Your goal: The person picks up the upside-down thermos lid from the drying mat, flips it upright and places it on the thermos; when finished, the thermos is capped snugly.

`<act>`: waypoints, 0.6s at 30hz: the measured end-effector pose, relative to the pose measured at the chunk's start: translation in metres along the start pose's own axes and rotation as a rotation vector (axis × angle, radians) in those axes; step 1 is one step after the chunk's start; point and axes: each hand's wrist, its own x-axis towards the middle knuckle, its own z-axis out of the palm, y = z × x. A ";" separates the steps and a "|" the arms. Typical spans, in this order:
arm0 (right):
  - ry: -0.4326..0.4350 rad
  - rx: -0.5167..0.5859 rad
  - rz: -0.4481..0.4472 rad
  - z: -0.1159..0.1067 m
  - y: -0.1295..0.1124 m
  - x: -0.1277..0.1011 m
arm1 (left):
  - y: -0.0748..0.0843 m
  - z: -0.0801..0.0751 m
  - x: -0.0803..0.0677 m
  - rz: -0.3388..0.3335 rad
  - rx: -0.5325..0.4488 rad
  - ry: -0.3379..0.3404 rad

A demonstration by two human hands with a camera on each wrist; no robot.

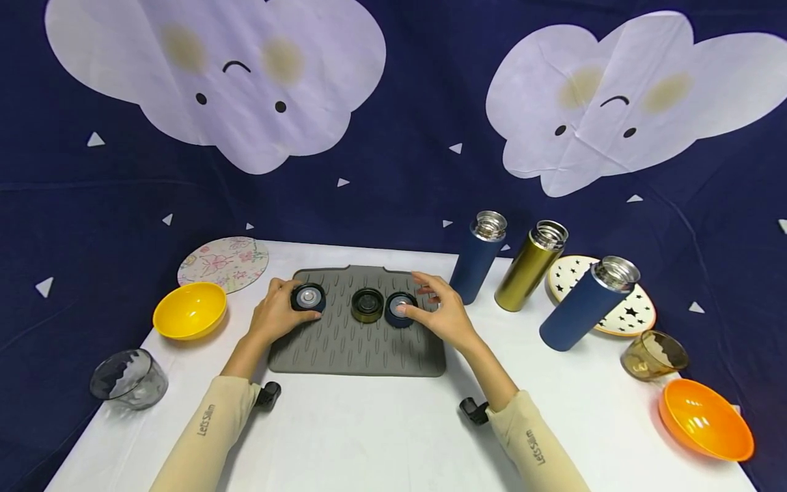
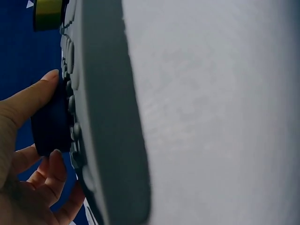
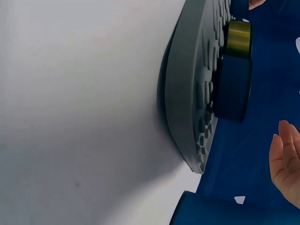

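Observation:
On a grey ribbed mat (image 1: pixel 356 355) lie three bottle lids. My left hand (image 1: pixel 274 316) holds the left dark blue lid (image 1: pixel 308 298) by its sides, thumb opposite the fingers. The left wrist view has that lid low against the mat ribs. A gold lid (image 1: pixel 367 313) sits mid-mat, close beside the right dark blue lid (image 1: pixel 399 318). My right hand (image 1: pixel 447 318) is spread over the right blue lid's far side, its thumb overlapping the lid in the head view. In the right wrist view, its fingers (image 3: pixel 277 152) stand apart from the lid.
Two blue bottles (image 1: pixel 476 263) (image 1: pixel 581 311) and a gold bottle (image 1: pixel 525 277) stand lidless at right, near a star-patterned plate (image 1: pixel 642 316). An amber glass (image 1: pixel 648 355) and orange bowl (image 1: pixel 707 424) sit further right. At left are a yellow bowl (image 1: pixel 190 314), floral placemat (image 1: pixel 224 263) and grey glass (image 1: pixel 132 383).

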 end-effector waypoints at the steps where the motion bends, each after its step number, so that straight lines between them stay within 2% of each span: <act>1: -0.003 0.000 0.000 0.001 0.000 0.000 | 0.000 0.000 0.000 -0.001 -0.001 0.005; 9: -0.052 0.015 0.026 0.011 -0.002 -0.002 | 0.001 -0.001 -0.003 0.013 -0.053 0.046; 18: -0.086 0.082 0.005 0.019 -0.011 -0.002 | 0.023 -0.009 -0.011 0.063 -0.124 0.060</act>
